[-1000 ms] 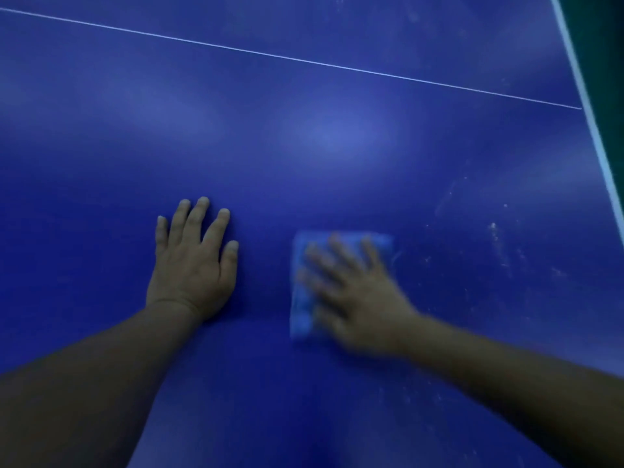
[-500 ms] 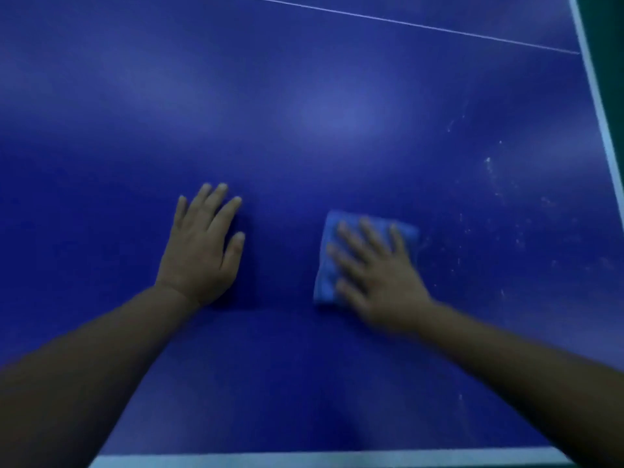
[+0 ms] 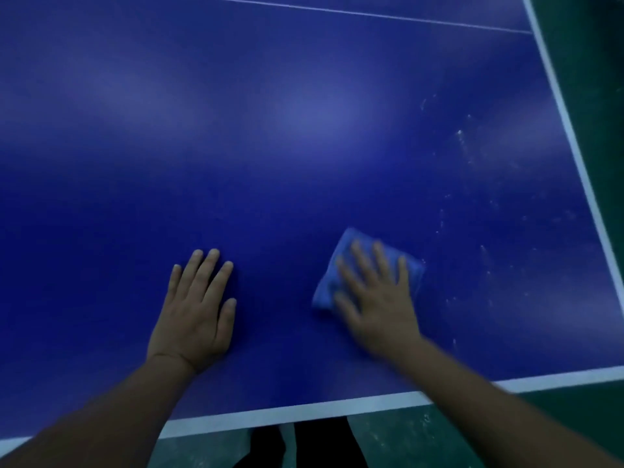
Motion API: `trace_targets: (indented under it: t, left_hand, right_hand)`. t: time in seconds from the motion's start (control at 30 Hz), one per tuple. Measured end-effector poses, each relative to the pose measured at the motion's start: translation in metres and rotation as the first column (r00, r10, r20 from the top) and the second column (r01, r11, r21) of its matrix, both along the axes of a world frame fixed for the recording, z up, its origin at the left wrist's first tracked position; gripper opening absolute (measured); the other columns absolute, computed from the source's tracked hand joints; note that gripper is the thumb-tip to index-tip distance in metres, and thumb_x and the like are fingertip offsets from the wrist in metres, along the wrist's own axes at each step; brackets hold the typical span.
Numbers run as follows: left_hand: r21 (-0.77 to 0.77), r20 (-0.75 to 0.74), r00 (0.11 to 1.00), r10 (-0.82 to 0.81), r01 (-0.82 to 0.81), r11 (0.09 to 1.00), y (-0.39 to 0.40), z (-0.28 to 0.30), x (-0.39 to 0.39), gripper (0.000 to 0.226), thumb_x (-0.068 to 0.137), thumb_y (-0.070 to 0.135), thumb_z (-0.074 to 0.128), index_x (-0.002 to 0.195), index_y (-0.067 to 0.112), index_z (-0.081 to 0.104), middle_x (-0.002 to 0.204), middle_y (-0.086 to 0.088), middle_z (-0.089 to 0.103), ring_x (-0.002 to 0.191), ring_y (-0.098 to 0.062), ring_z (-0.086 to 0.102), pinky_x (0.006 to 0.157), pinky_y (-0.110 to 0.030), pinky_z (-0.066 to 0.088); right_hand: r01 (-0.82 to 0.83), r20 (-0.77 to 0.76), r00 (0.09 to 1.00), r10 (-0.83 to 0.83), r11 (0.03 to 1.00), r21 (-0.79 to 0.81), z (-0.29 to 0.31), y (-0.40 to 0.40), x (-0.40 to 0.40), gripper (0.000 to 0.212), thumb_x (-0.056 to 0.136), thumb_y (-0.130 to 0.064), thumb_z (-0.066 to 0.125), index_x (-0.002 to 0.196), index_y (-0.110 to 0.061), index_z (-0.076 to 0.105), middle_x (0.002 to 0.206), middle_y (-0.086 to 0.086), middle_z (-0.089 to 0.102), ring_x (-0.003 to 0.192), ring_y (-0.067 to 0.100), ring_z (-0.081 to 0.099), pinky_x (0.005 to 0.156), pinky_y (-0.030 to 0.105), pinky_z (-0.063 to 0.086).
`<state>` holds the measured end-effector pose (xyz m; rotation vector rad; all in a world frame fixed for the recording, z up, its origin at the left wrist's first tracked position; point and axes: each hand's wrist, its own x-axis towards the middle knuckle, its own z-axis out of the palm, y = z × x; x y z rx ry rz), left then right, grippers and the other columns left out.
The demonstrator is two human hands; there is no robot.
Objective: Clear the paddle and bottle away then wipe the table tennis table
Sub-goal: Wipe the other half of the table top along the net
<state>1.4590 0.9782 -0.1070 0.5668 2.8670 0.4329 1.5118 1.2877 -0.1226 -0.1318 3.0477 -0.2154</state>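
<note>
The blue table tennis table (image 3: 304, 130) fills the view, with white lines along its near and right edges. My right hand (image 3: 378, 298) lies flat with spread fingers on a folded light-blue cloth (image 3: 324, 292) and presses it to the surface; the hand is blurred with motion. My left hand (image 3: 197, 315) rests palm down on the bare table to the left of the cloth, fingers straight. No paddle or bottle is in view.
White dusty specks (image 3: 472, 214) are scattered over the table to the right of the cloth. Green floor (image 3: 591, 96) lies beyond the right and near edges. Dark trouser legs (image 3: 320, 444) show below the near edge.
My right hand has slid the cloth to the right, away from my left hand, and turned it askew. The view has shifted, so the near table edge and floor show more.
</note>
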Motion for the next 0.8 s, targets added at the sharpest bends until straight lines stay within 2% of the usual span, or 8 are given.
trace_targets:
  t: [0.13, 0.23, 0.37, 0.47, 0.57, 0.67, 0.73, 0.8]
  left_hand:
    - [-0.002, 0.002, 1.000, 0.000, 0.000, 1.000, -0.001, 0.000, -0.001, 0.063, 0.097, 0.040, 0.026, 0.146, 0.005, 0.044, 0.159, -0.016, 0.030, 0.150, -0.032, 0.017, 0.122, -0.051, 0.007]
    - [-0.001, 0.002, 1.000, 0.004, -0.004, 1.000, -0.001, 0.000, 0.000, 0.064, 0.097, 0.042, 0.024, 0.148, 0.007, 0.042, 0.160, -0.014, 0.027, 0.151, -0.030, 0.014, 0.123, -0.052, 0.008]
    - [-0.002, -0.008, 1.000, 0.006, -0.006, 1.000, -0.002, -0.001, 0.000, 0.066, 0.096, 0.043, 0.021, 0.149, 0.008, 0.040, 0.161, -0.013, 0.026, 0.151, -0.030, 0.013, 0.123, -0.052, 0.008]
    - [-0.005, -0.009, 1.000, 0.004, -0.004, 1.000, -0.002, -0.003, 0.001, 0.067, 0.095, 0.043, 0.020, 0.150, 0.009, 0.039, 0.161, -0.013, 0.025, 0.152, -0.030, 0.013, 0.123, -0.051, 0.007]
    - [-0.011, -0.008, 1.000, 0.004, -0.004, 1.000, -0.003, -0.004, 0.001, 0.067, 0.095, 0.043, 0.020, 0.150, 0.009, 0.038, 0.162, -0.012, 0.024, 0.152, -0.029, 0.011, 0.123, -0.051, 0.005]
    - [-0.017, -0.011, 1.000, 0.002, -0.002, 1.000, -0.001, -0.005, 0.001, 0.067, 0.096, 0.043, 0.020, 0.150, 0.010, 0.038, 0.162, -0.012, 0.024, 0.152, -0.030, 0.010, 0.123, -0.051, 0.003]
    - [-0.025, -0.009, 1.000, 0.004, -0.004, 1.000, -0.001, -0.004, 0.000, 0.067, 0.095, 0.044, 0.020, 0.151, 0.010, 0.037, 0.162, -0.012, 0.023, 0.152, -0.029, 0.009, 0.123, -0.050, 0.002]
    - [-0.031, -0.001, 1.000, -0.006, 0.005, 0.999, -0.001, -0.004, 0.001, 0.068, 0.095, 0.044, 0.019, 0.151, 0.010, 0.036, 0.163, -0.012, 0.022, 0.152, -0.029, 0.007, 0.123, -0.049, 0.001]
  right_hand:
    - [-0.339, 0.074, 0.939, 0.336, 0.940, 0.038, 0.006, 0.023, 0.047, 0.057, 0.101, -0.058, 0.031, 0.155, -0.038, 0.026, 0.165, -0.002, 0.018, 0.152, 0.031, 0.015, 0.115, 0.066, 0.016]
    - [0.059, 0.069, 0.996, -0.063, 0.997, 0.053, 0.010, 0.048, -0.013, 0.061, 0.097, -0.061, 0.024, 0.155, -0.039, 0.019, 0.165, -0.009, 0.005, 0.153, 0.025, 0.003, 0.117, 0.064, 0.010]
    - [0.606, 0.043, 0.796, -0.604, 0.795, -0.036, 0.008, 0.001, -0.045, 0.060, 0.101, -0.056, 0.025, 0.157, -0.037, 0.015, 0.167, -0.006, 0.001, 0.153, 0.025, -0.002, 0.119, 0.061, -0.001]
    - [0.140, -0.047, 0.989, -0.142, 0.989, -0.041, -0.001, -0.068, 0.020, 0.059, 0.098, -0.054, 0.037, 0.154, -0.034, 0.030, 0.165, -0.001, 0.017, 0.152, 0.032, 0.013, 0.115, 0.067, 0.013]
    - [-0.249, 0.040, 0.968, 0.247, 0.968, 0.039, 0.004, -0.045, 0.065, 0.058, 0.098, -0.057, 0.036, 0.153, -0.037, 0.032, 0.165, -0.002, 0.018, 0.152, 0.031, 0.016, 0.114, 0.067, 0.018]
    - [0.275, 0.078, 0.956, -0.281, 0.958, 0.081, 0.009, 0.023, 0.037, 0.061, 0.098, -0.058, 0.022, 0.155, -0.037, 0.026, 0.165, -0.008, 0.005, 0.153, 0.026, 0.005, 0.117, 0.063, 0.011]
    - [0.648, 0.094, 0.755, -0.648, 0.761, 0.036, 0.012, 0.037, 0.016, 0.063, 0.100, -0.059, 0.017, 0.158, -0.036, 0.014, 0.167, -0.007, -0.001, 0.153, 0.025, -0.003, 0.119, 0.060, 0.002]
    - [0.777, 0.053, 0.628, -0.776, 0.629, 0.003, 0.011, 0.001, 0.007, 0.061, 0.102, -0.057, 0.020, 0.158, -0.034, 0.015, 0.167, -0.003, 0.002, 0.153, 0.028, 0.000, 0.119, 0.063, 0.003]
